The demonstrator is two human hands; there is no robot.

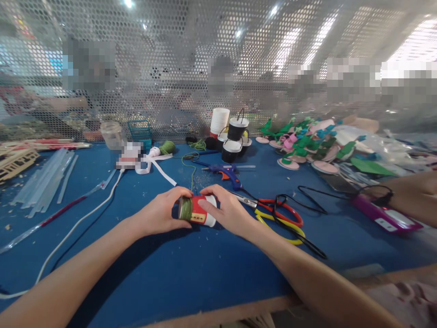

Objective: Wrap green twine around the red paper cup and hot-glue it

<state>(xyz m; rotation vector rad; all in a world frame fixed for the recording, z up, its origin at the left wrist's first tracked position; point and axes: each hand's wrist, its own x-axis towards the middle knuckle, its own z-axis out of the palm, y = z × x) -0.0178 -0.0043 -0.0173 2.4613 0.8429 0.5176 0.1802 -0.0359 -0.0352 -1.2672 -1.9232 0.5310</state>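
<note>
A small cup (pixel 199 210) lies on its side between two hands, low over the middle of the blue table (pixel 170 278). It is red with a yellow patch, and one end is white. Green yarn (pixel 186 209) goes round the other end.

The left hand (pixel 160 212) is closed on the yarn end, with the thumb below and fingers above. The right hand (pixel 228 210) is closed on the cup near the white end, its thumb across the red part.

A thin green strand (pixel 194 175) runs from the cup toward a loose green tangle (pixel 198 145) farther back. White ribbon (pixel 163 170) lies behind the left hand, near a green ball (pixel 167 147).

Just past the right hand is a blue glue gun (pixel 225 171). Big scissors (pixel 273 212) with red and yellow handles lie beside that hand, with a black cord (pixel 285 216) over them.

Behind the glue gun sit black pails (pixel 232 150) and a stack of white cups (pixel 219 120). Clear sticks (pixel 46 177) lie far left. Green leafy crafts (pixel 303 146) fill the back right. Another person's arm (pixel 409 193) reaches in by a purple power strip (pixel 385 216).
</note>
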